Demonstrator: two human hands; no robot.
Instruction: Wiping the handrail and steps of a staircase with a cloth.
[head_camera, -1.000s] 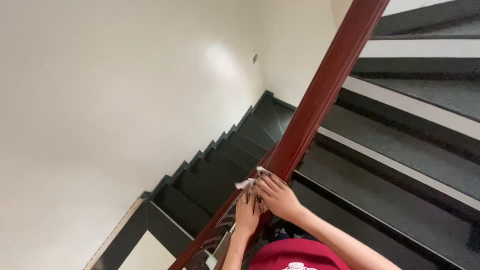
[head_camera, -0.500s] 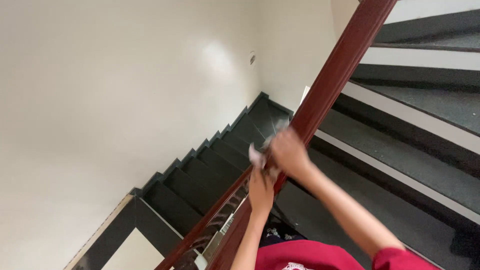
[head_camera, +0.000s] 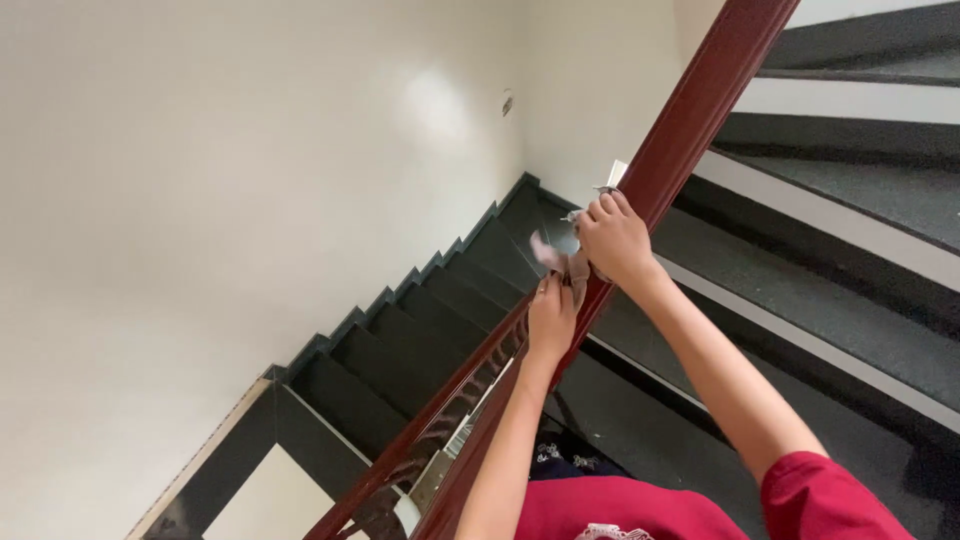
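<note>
A dark red wooden handrail (head_camera: 700, 110) runs up a staircase from bottom centre to top right. My right hand (head_camera: 612, 240) is wrapped over the rail, pressing a small pale cloth (head_camera: 560, 258) against it. Just below, my left hand (head_camera: 551, 318) grips the lower end of the same cloth at the rail's side. A bit of the cloth also sticks out above my right fingers (head_camera: 616, 174). Both arms reach up from my red sleeves at the bottom.
Dark grey stair treads with white risers (head_camera: 850, 230) climb at the right. A lower flight (head_camera: 420, 330) descends at the centre left along a cream wall (head_camera: 200, 200). Ornate metal balusters (head_camera: 440, 450) hang under the lower rail.
Both hands have slid up along the handrail with the cloth, the right hand leading and the left following below it.
</note>
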